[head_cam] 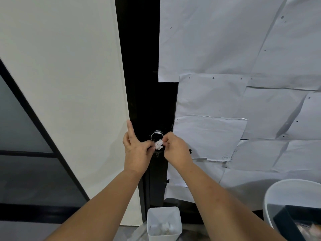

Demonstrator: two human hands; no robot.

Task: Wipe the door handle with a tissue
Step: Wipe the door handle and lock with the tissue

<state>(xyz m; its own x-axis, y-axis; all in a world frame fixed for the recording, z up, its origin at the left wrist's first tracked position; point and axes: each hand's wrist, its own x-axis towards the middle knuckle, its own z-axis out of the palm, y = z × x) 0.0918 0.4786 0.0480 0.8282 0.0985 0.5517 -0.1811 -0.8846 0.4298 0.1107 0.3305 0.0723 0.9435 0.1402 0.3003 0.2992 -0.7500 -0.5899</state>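
Observation:
A crumpled white tissue (158,144) sits between both hands, just below a round dark door knob (156,136) with a shiny rim on the black door (147,84). My left hand (137,150) pinches the tissue's left side with thumb and fingers, while its index finger points straight up along the door's edge. My right hand (176,148) pinches the tissue's right side with curled fingers. A dark lever end (190,151) pokes out to the right from behind my right hand; the rest of the handle is hidden.
White paper sheets (243,84) cover the door to the right. A white wall (69,84) stands on the left, with a dark framed panel (20,136) beside it. Below are a small white bin (164,223) holding crumpled tissues and a larger white tub (278,197).

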